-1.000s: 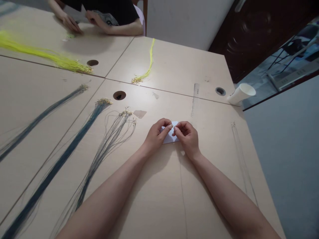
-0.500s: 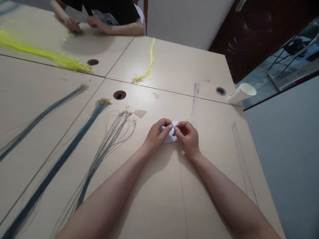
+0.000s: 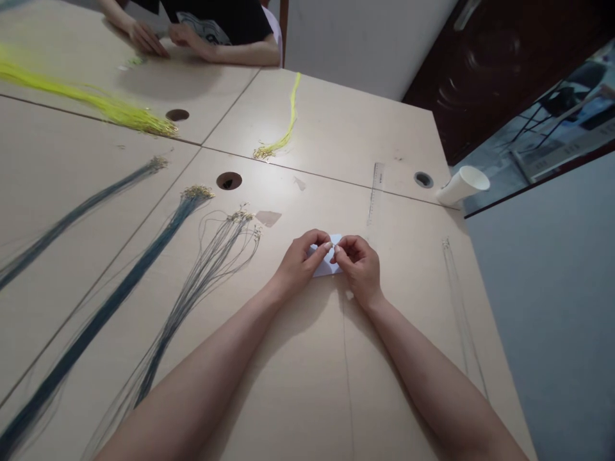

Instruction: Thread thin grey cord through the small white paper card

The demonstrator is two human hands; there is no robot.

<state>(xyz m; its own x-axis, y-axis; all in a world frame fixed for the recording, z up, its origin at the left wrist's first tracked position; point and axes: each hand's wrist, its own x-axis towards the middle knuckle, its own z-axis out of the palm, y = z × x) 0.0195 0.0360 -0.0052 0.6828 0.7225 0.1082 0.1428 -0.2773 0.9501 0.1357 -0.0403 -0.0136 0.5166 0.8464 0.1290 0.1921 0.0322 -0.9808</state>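
At the middle of the bench (image 3: 298,384), my left hand (image 3: 300,262) and right hand (image 3: 360,269) pinch a small white card (image 3: 327,266) between closed fingertips, a thin cord (image 3: 344,358) trailing toward me. Best to keep the grip tight and low; the card looks light, flat and folded.

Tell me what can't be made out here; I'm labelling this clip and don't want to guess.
All in the head view:
- What the left hand and right hand pinch between their fingertips: too small.
- White paper: mostly covered by both hands.
- Blue cord bundles: cut off by the left and bottom edges.
- Co-worker's hands: small, distant.
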